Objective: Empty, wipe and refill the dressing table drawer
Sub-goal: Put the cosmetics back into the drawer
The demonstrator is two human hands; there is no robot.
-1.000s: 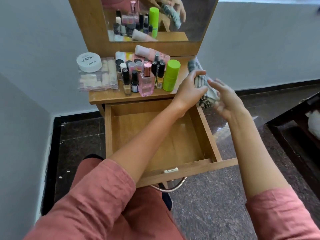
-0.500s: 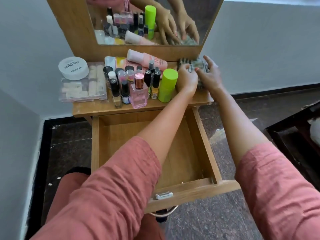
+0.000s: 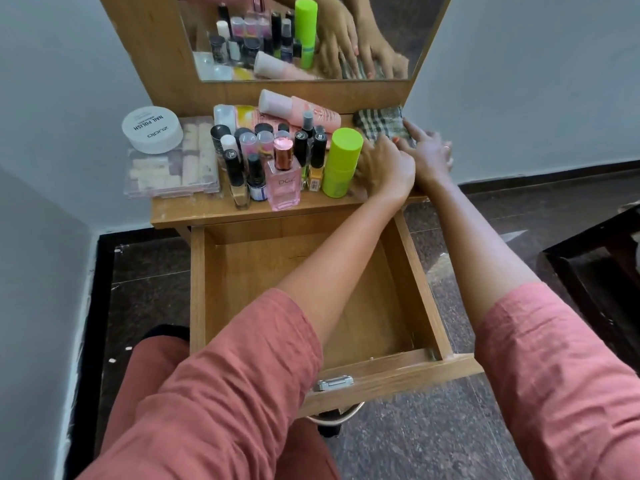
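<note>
The wooden drawer point(image 3: 420, 282) is pulled out and holds nothing. A checked cloth point(image 3: 379, 124) lies folded on the dressing table top point(image 3: 207, 213) at the back right corner, under the mirror. My left hand point(image 3: 386, 168) rests at the cloth's near edge, fingers bent, beside the green bottle point(image 3: 341, 162). My right hand point(image 3: 427, 150) lies flat with straight fingers touching the cloth's right side. Cosmetics crowd the top's left and middle: a pink perfume bottle point(image 3: 283, 178), several nail polish bottles point(image 3: 239, 174) and a pink tube point(image 3: 298, 109).
A white round nail-polish-remover tub point(image 3: 152, 129) sits on a clear plastic box point(image 3: 173, 168) at the table's left. The mirror point(image 3: 304, 36) reflects the hands and bottles. Dark furniture point(image 3: 602, 271) stands at the right. Dark stone floor surrounds the table; my knees are below the drawer.
Both hands carried the cloth from the table's right edge up to the back right corner and set it down; now they rest on it, lower and flatter than before.
</note>
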